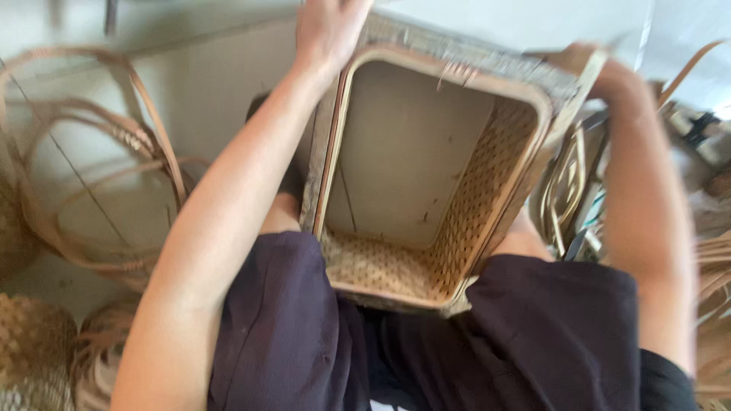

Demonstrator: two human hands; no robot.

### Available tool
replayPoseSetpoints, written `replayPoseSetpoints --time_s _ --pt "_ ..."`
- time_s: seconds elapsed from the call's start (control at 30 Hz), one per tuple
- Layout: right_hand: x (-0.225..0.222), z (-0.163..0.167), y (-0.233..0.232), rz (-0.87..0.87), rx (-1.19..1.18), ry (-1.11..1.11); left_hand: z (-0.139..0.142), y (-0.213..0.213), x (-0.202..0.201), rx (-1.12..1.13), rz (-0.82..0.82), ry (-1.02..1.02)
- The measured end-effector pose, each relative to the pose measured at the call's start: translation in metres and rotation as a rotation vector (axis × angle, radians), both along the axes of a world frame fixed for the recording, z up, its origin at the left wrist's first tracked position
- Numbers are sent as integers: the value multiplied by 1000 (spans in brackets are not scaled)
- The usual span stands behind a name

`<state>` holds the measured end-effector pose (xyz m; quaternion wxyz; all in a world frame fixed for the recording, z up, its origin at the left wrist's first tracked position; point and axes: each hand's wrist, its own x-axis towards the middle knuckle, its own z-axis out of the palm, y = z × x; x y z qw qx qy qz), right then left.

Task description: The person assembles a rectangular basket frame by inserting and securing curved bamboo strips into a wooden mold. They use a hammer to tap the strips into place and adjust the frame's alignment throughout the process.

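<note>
Woven: one basket [426, 190], two hands.

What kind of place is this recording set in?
Probably a basket-weaving workshop: a rectangular woven basket rests on the person's lap, loose cane hoops lie on the floor, and more woven baskets sit at lower left.

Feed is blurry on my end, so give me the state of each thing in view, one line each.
Woven basket: open side facing the camera, empty, resting on the lap.
Left hand: gripping the basket's far rim.
Right hand: blurred, at the basket's right corner, on a flat strip.
Cane loops: loose on the floor.
</note>
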<state>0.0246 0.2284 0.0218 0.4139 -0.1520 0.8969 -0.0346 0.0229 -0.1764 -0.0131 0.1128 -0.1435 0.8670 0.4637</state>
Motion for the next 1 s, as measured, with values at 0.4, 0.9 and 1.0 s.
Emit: replayPoseSetpoints --time_s 0.4,0.9,1.0 --pt "66 40 -32 -77 -265 925 25 1 -8 -44 107 -52" --pt "42 57 -15 -534 -297 736 61 -2 -19 -218 121 -243" --pt "39 71 -13 -426 -513 669 66 -2 -19 -257 108 -224"
